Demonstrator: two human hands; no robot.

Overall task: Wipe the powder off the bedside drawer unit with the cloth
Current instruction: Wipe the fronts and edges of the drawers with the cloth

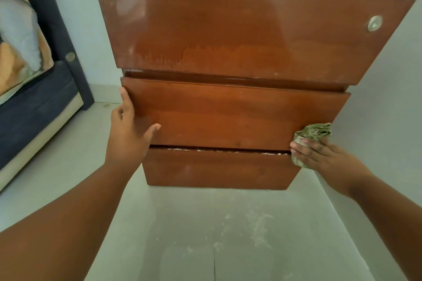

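Note:
A brown wooden drawer unit (pixel 228 29) with three drawer fronts fills the upper middle of the view. White powder (pixel 130 0) smears the top drawer's upper left, and pale specks line the top edge of the bottom drawer (pixel 219 169). My left hand (pixel 130 130) presses flat on the left edge of the middle drawer (pixel 228 114), fingers apart. My right hand (pixel 319 155) grips a crumpled green cloth (pixel 314 132) against the lower right corner of the middle drawer.
A bed with a dark base (pixel 34 107) and patterned bedding (pixel 18 41) stands at the left. Powder dust (pixel 258 228) lies on the pale floor in front of the unit. A round metal lock (pixel 375 23) sits on the top drawer's right.

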